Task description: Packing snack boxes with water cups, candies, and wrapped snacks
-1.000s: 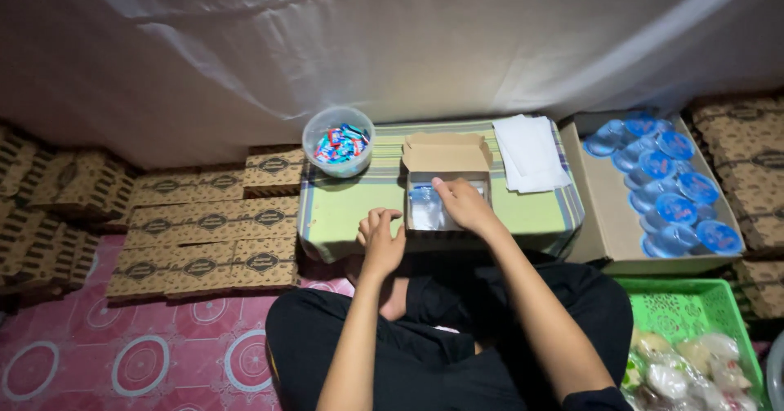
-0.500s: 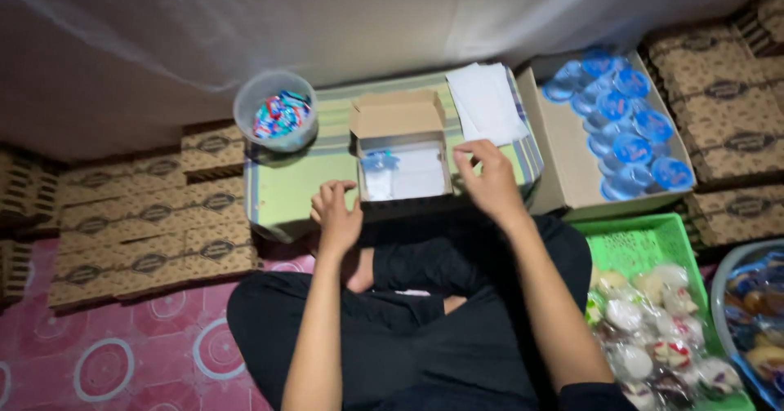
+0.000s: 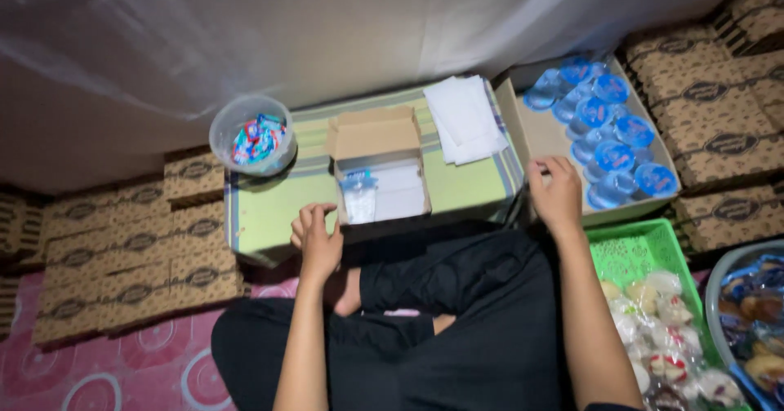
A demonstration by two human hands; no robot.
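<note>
On the low green table [image 3: 278, 207] before us sits the open cardboard box [image 3: 380, 174], a sealed water cup [image 3: 358, 192] lying in its left half on white paper. Our left hand [image 3: 317, 235] rests just beside its near left corner, fingers loosely curled, gripping nothing. Our right hand [image 3: 557, 192] hovers at the near edge of the carton [image 3: 539, 133] of blue-lidded cups [image 3: 608, 129], fingers relaxed and empty. Between box and carton lie white napkins [image 3: 465, 119]. A candy tub [image 3: 251, 137] stands far left; a green basket [image 3: 633, 252] of wrapped snacks is near our right knee.
</note>
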